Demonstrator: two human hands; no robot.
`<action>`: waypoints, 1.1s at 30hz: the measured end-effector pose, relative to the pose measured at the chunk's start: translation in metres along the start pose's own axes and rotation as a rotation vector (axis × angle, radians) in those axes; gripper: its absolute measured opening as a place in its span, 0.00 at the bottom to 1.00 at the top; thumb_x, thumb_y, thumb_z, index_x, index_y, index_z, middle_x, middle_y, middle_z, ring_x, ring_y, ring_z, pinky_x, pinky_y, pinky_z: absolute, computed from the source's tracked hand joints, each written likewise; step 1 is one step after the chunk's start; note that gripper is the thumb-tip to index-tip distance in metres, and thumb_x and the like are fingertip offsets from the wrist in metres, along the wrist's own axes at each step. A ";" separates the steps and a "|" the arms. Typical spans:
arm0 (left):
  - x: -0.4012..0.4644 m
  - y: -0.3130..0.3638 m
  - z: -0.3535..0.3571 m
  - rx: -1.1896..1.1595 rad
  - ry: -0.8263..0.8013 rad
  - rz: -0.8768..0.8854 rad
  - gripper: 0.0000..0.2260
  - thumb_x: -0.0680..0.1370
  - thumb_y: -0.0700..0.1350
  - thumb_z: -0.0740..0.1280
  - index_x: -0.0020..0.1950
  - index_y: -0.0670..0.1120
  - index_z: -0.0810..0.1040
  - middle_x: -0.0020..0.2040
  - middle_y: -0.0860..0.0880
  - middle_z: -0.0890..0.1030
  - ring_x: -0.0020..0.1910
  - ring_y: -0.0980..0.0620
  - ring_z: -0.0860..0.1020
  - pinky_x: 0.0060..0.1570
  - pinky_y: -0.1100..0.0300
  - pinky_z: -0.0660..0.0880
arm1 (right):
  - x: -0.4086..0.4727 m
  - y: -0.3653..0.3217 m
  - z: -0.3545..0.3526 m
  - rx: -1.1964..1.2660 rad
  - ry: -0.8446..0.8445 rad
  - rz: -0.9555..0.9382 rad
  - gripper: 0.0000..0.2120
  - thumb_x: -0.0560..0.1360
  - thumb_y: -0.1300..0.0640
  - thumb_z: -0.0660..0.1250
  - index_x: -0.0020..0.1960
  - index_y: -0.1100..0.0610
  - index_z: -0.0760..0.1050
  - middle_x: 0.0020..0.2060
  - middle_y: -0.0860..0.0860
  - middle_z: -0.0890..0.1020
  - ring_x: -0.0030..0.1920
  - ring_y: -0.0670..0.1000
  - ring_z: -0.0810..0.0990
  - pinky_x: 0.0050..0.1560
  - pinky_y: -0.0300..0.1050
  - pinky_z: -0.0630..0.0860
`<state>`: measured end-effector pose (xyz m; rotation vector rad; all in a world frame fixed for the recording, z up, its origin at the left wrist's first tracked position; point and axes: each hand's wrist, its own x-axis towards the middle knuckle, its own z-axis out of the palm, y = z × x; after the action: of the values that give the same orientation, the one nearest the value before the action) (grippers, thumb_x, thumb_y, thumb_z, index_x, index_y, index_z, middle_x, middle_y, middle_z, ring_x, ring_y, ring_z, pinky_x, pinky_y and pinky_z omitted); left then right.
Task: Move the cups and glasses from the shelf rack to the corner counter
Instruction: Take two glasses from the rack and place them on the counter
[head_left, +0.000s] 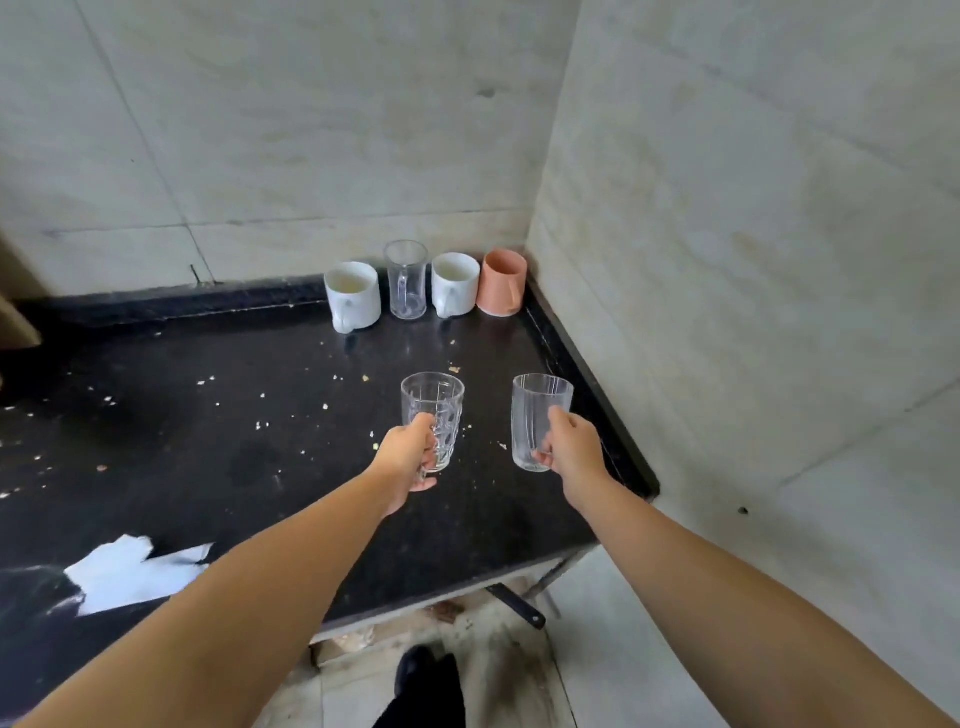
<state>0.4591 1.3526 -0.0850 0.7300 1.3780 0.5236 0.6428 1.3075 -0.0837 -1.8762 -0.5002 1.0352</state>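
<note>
two clear glasses upright, held | four cups in counter corner

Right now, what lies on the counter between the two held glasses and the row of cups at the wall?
In the head view, only bare black counter with small pale crumbs; nothing stands there.

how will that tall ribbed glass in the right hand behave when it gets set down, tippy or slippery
The ribbed glass looks tall and narrow, so it could tip if nudged near the rim. Its vertical ribs probably give the right hand some grip, though clear glass is likely slick. It is probably fragile against the hard black counter, so set it down gently.
</note>
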 end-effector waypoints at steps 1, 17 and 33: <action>0.013 0.010 0.002 0.005 0.000 -0.008 0.17 0.78 0.48 0.57 0.30 0.48 0.62 0.19 0.54 0.62 0.27 0.51 0.62 0.53 0.49 0.72 | 0.013 -0.007 0.006 -0.002 0.010 0.012 0.12 0.80 0.53 0.58 0.39 0.55 0.70 0.32 0.51 0.71 0.31 0.47 0.72 0.55 0.53 0.79; 0.162 0.097 0.070 -0.062 -0.034 -0.032 0.16 0.77 0.46 0.59 0.29 0.50 0.62 0.21 0.54 0.61 0.25 0.53 0.61 0.48 0.53 0.71 | 0.170 -0.066 0.064 0.005 0.144 -0.123 0.17 0.81 0.56 0.56 0.33 0.54 0.67 0.31 0.49 0.70 0.32 0.45 0.71 0.39 0.40 0.77; 0.203 0.094 0.101 -0.075 0.002 0.047 0.14 0.76 0.44 0.57 0.30 0.45 0.67 0.30 0.48 0.68 0.34 0.53 0.68 0.52 0.55 0.71 | 0.198 -0.050 0.066 -0.188 -0.020 -0.192 0.19 0.83 0.54 0.48 0.60 0.63 0.74 0.50 0.50 0.75 0.50 0.46 0.71 0.51 0.40 0.64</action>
<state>0.5944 1.5463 -0.1520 0.7023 1.3393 0.6095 0.7041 1.5030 -0.1465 -1.9380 -0.7971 0.9057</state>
